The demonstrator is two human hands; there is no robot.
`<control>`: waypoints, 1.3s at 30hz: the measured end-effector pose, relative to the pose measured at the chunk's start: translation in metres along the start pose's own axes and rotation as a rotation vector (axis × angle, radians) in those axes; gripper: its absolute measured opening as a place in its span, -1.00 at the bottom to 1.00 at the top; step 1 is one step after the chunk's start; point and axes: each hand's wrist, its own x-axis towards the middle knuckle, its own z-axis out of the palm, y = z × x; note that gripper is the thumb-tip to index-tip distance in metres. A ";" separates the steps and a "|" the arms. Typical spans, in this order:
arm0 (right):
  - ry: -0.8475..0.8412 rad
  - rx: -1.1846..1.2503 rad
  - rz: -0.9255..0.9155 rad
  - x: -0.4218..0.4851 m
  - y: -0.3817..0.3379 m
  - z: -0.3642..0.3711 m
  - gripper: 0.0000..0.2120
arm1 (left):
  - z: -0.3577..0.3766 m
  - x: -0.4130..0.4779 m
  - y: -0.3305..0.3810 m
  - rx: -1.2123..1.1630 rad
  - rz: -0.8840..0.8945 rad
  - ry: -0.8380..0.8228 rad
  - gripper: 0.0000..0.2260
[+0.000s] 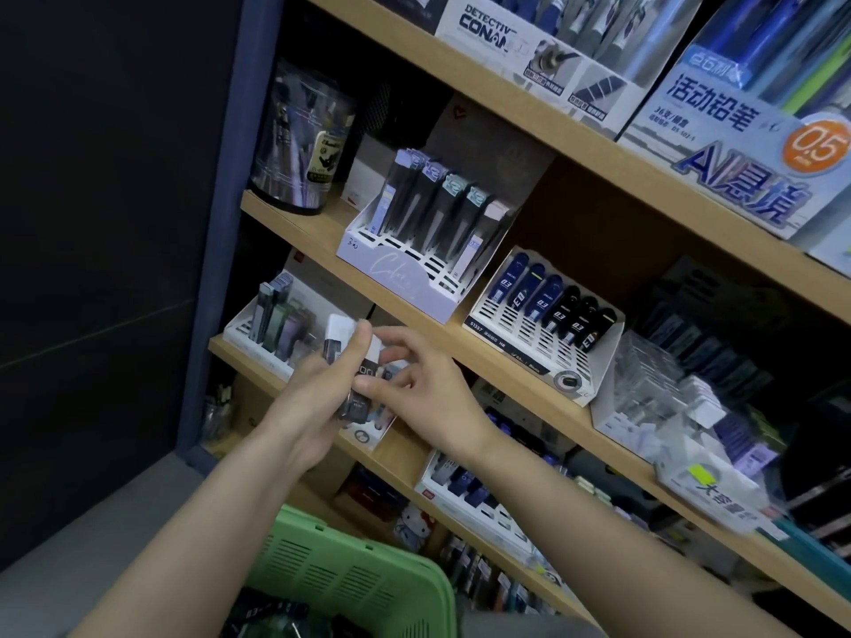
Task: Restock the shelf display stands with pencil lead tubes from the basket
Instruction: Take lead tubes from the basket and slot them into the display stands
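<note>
At the middle of the view, in front of a wooden shelf unit [575, 407], the left hand [317, 398] grips a bundle of pencil lead tubes [364, 373], fingers curled round them and thumb [361, 338] lying up along the top. The tubes are dark with white caps and stand roughly upright in the fist.

From four o'clock of the bundle the right hand [433, 393] reaches in. Its thumb tip [373, 385] touches one dark tube and its fingers arch loosely above. Whether it actually pinches a tube cannot be told.

Directly behind the hands, toward ten o'clock, a white display stand [248, 331] sits on the same shelf board with a few tubes standing in its far left slots.

One board higher, at twelve o'clock of the hands, a lavender stand [405, 287] holds a back row of tall dark tubes, with its front slots bare. Just beside it at three o'clock, a white slotted stand [552, 356] carries a row of blue and black tubes marked 0.3.

At six o'clock, at the bottom edge below the forearms, is the green basket [331, 573]. Dark contents show inside, too blurred to name.
</note>
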 end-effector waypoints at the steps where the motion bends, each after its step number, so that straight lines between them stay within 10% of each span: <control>1: 0.006 0.023 0.013 0.000 0.000 -0.001 -0.54 | 0.001 -0.001 0.000 -0.008 -0.015 -0.011 -0.64; 17: 0.288 0.214 -0.056 -0.074 0.024 -0.097 -0.77 | 0.039 -0.022 -0.028 0.251 0.012 -0.099 -0.65; 27: 0.922 0.082 0.009 -0.137 0.087 -0.212 -0.91 | 0.115 -0.043 -0.034 0.453 0.102 -0.202 -0.73; 39: 0.736 -0.247 0.093 -0.125 0.126 -0.237 -0.83 | 0.179 -0.061 -0.044 0.505 0.067 -0.284 -0.75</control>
